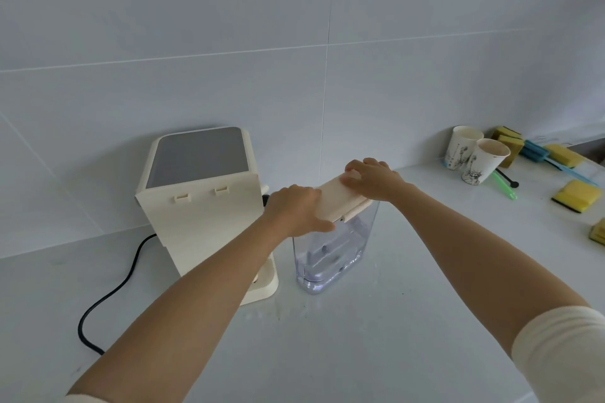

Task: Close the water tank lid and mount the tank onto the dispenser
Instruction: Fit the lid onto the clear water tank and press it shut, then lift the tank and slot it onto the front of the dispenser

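A clear plastic water tank stands on the white counter, just right of the cream dispenser. A cream lid lies on the tank's top, its near edge slightly raised. My left hand grips the lid's left end, thumb along the near edge. My right hand rests flat on the lid's far right part, fingers spread over it. The dispenser shows its back panel with two slots and a grey top.
A black power cable loops over the counter left of the dispenser. Two paper cups stand at the back right, with yellow sponges, a blue brush and a green straw near them. The tiled wall is close behind.
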The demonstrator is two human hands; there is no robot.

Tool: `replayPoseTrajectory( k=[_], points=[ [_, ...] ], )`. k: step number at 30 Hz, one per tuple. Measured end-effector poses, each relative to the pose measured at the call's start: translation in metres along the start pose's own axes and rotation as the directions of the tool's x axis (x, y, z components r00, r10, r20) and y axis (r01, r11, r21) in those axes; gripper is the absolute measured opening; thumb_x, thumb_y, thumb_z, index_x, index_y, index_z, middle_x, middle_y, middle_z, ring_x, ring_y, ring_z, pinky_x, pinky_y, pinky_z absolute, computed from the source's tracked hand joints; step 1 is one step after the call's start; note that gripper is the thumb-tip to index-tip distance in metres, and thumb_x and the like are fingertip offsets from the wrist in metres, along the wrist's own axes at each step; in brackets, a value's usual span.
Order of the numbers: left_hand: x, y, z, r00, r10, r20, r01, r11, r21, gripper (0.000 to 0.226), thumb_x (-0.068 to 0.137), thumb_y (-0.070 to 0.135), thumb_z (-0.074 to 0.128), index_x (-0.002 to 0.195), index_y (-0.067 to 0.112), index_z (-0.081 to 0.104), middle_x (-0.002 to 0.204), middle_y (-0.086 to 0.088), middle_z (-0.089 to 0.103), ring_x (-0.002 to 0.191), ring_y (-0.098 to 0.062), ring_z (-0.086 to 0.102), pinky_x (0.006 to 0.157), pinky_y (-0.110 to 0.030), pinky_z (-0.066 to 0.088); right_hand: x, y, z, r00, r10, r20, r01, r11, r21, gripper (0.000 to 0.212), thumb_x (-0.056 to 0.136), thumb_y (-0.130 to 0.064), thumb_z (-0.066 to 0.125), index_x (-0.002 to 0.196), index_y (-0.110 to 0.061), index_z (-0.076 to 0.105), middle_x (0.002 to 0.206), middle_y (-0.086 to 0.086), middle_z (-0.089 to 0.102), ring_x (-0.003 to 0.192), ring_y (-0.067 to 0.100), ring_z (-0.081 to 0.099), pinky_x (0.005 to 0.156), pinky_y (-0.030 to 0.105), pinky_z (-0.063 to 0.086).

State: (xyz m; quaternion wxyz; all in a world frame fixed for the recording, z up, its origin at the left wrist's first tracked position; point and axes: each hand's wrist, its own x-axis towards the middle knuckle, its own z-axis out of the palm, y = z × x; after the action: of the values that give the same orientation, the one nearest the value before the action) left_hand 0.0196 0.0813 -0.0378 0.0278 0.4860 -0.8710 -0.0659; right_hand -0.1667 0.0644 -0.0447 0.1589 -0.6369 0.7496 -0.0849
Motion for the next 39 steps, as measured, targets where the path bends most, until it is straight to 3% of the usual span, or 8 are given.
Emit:
replayPoseTrajectory(
  k=[13,16,20,23,26,30,34,39],
  points=[
    [0.016,-0.033,-0.006,0.994,0.016,0.112,0.014,0.965,-0.261,0.056,0.074,0.041,0.070,0.121,0.015,0.052,0.111,0.000,0.062,0.100,-0.021,0.054,0.078,-0.035,0.042,-0.032,0.027,0.006,0.998,0.066,-0.014,-0.063,0.983,0.171,0.050,0.087,-0.047,0.042,0.131,-0.024,0.038,0.132,0.015,0.036,0.097,0.027,0.049,0.087,0.036,0.044],
    [0.020,-0.039,-0.003,0.992,0.039,0.121,0.003,0.945,-0.327,0.059,0.075,0.036,0.071,0.124,0.012,0.050,0.120,-0.007,0.060,0.104,-0.021,0.052,0.086,-0.035,0.041,-0.040,0.026,0.008,0.996,0.082,-0.029,-0.079,0.993,0.085,0.046,0.088,-0.045,0.037,0.129,-0.024,0.037,0.126,0.015,0.039,0.100,0.031,0.051,0.083,0.041,0.044],
    [0.024,-0.041,-0.002,0.987,0.090,0.137,-0.038,0.939,-0.341,0.061,0.078,0.031,0.069,0.129,0.005,0.048,0.128,-0.007,0.056,0.099,-0.016,0.045,0.067,-0.016,0.032,-0.051,0.024,0.009,0.999,-0.007,-0.043,0.000,0.985,-0.174,0.036,0.092,-0.031,0.035,0.127,-0.020,0.035,0.122,0.016,0.040,0.106,0.033,0.045,0.082,0.045,0.046],
    [0.023,-0.044,0.003,0.991,0.056,0.118,-0.005,0.919,-0.394,0.073,0.077,0.033,0.071,0.140,0.015,0.038,0.149,-0.003,0.040,0.126,-0.023,0.045,0.090,-0.025,0.035,-0.049,0.028,0.012,0.999,-0.052,-0.004,0.050,0.976,-0.213,0.038,0.094,-0.028,0.033,0.131,-0.020,0.032,0.134,0.013,0.034,0.115,0.035,0.038,0.090,0.048,0.045],
    [0.019,-0.047,0.011,0.991,-0.008,0.131,0.080,0.827,-0.556,0.101,0.071,0.033,0.076,0.149,0.024,0.012,0.155,-0.002,0.027,0.139,-0.022,0.032,0.108,-0.033,0.031,-0.049,0.033,0.013,1.000,0.020,0.012,-0.022,0.979,0.205,0.057,0.091,-0.043,0.038,0.142,-0.023,0.021,0.148,0.014,0.020,0.130,0.034,0.029,0.107,0.043,0.030],
    [0.013,-0.045,0.032,0.967,-0.085,0.239,0.245,0.559,-0.792,0.120,0.067,0.021,0.081,0.149,0.021,-0.007,0.160,-0.005,0.012,0.142,-0.019,0.028,0.112,-0.036,0.028,-0.058,0.042,0.019,1.000,0.004,-0.007,0.002,0.809,0.588,0.093,0.080,-0.041,0.061,0.145,-0.023,-0.002,0.156,0.003,0.002,0.141,0.024,0.013,0.112,0.037,0.019],
    [0.010,-0.040,0.057,0.953,-0.085,0.290,0.293,0.495,-0.818,0.108,0.068,0.014,0.081,0.149,0.014,0.009,0.156,-0.007,0.025,0.140,-0.022,0.030,0.112,-0.033,0.029,-0.064,0.051,0.033,1.000,0.026,-0.015,-0.008,0.706,0.708,0.121,0.069,-0.024,0.075,0.141,-0.025,-0.023,0.156,0.004,-0.005,0.143,0.023,0.006,0.117,0.046,0.015],
    [0.015,-0.039,0.067,0.954,-0.140,0.264,0.297,0.540,-0.788,0.093,0.066,0.015,0.082,0.142,0.012,0.027,0.149,-0.006,0.037,0.138,-0.023,0.033,0.114,-0.040,0.030,-0.064,0.056,0.057,0.996,-0.024,0.088,-0.052,0.651,0.757,0.113,0.072,-0.010,0.073,0.143,-0.020,-0.014,0.154,0.004,0.009,0.142,0.019,0.011,0.116,0.037,0.015]
  ],
)
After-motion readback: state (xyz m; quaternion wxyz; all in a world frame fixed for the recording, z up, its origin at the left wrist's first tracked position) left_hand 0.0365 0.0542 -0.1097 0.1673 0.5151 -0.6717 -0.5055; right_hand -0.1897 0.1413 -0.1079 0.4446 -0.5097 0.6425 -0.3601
